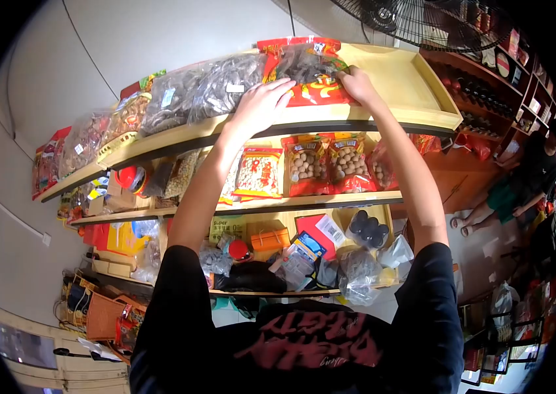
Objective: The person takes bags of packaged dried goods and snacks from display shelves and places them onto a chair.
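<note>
On the top wooden shelf lies a red printed bag with a see-through window showing dark dried food. My right hand is closed on the bag's right edge, the fingertips partly hidden. At its left side rests my left hand, fingers stretched out and lying flat where the red bag meets a clear plastic bag of dark dried goods. Another clear bag of similar goods leans farther left.
Bags of round nuts and a red-and-white packet fill the middle shelf. Below are a red-lidded jar and an orange box. A black fan hangs upper right. Another person is at the far right.
</note>
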### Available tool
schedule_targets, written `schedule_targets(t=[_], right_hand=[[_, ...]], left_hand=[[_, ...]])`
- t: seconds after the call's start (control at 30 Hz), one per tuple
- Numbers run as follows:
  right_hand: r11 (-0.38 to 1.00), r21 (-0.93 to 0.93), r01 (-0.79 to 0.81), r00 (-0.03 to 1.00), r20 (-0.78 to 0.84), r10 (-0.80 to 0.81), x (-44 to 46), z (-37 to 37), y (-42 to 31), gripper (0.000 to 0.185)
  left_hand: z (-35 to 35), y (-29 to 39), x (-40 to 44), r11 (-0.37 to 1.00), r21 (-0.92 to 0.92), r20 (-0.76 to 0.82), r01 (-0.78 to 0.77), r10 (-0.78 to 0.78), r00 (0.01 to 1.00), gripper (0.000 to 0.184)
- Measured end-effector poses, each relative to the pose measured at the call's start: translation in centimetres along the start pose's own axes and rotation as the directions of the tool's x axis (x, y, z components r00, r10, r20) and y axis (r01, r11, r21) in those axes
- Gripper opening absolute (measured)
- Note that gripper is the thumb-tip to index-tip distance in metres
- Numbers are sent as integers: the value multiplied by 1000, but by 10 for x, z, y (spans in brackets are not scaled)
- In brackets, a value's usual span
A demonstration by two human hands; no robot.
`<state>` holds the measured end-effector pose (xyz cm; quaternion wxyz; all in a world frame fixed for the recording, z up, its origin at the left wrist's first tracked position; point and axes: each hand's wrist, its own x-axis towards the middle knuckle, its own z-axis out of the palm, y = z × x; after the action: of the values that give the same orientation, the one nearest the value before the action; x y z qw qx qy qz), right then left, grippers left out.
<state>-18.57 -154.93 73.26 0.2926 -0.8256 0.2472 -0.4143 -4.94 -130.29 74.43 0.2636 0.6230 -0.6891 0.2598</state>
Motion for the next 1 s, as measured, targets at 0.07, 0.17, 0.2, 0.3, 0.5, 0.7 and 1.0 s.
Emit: schedule_targets(t=[0.07,0.17,0.2,0.3,0.5,0.7,1.0], right_hand=[[993,43,-112,989,104,107,-14,-16,-27,43],[972,96,-215,963,189,194,-21,-19,-34,45],[972,110,-209,965,184,187,-21,-19,-33,45],[980,121,-157,979,152,138,-10,-8,-10,46],[903,364,-229,967,192,167,-6,-6,3,49],[872,489,-29,1000,23,20,5,7,25,49],[993,82,81,984,-163,-67,-29,-10,-19,40]], left_hand=[[5,-3,1,999,46,-5,-7,7,1000,32],[15,-6,-5,990,138,-23,-38,41,999,34],[19,-7,-8,977,204,-40,-60,70,997,35],[20,-3,-11,972,233,-2,-18,19,1000,38],[25,24,-29,883,463,-52,73,-56,997,45],[39,90,-122,956,141,-146,258,-238,960,57],[120,170,-480,545,-225,88,808,-814,574,23]])
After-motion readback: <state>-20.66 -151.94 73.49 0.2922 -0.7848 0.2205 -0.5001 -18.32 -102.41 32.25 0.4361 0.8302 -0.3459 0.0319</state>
